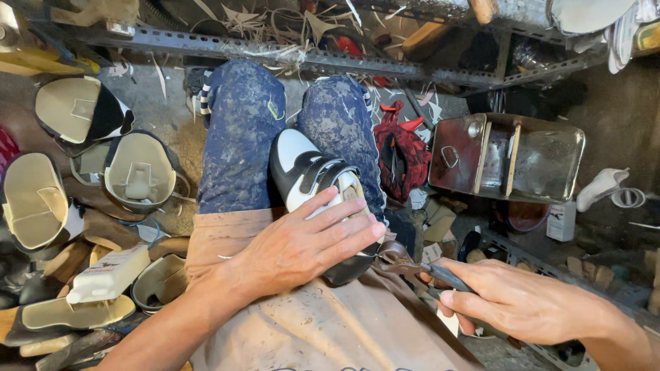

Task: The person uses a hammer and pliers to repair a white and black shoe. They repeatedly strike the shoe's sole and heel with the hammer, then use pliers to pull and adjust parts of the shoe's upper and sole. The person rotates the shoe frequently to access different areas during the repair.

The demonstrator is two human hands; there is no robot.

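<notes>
Under the left hand (302, 244) lay a black-and-white shoe (313, 182), resting on the person's lap between the knees, toe pointing away. That hand pressed flat on the shoe's near end, fingers (347, 216) spread and extended across it rather than curled around it. Just right of it, the right hand (522, 302) was closed around the handles of a pair of pliers (412, 268), whose head met the shoe's near edge below the left fingertips. Whether the pliers had gripped any material there could not be told.

Beneath both hands a tan apron (323, 323) covered the lap, and beyond the left hand the legs in mottled blue trousers (244, 137) stretched away. Left of the left hand, several shoes on lasts (137, 172) lay sole-up on the floor, with a white block (110, 273) near the left forearm. Beyond the right hand sat a red cloth (402, 151) and, further right, a box with clear panels (509, 158). Across the far side ran a metal shelf rail (309, 58) littered with scraps.
</notes>
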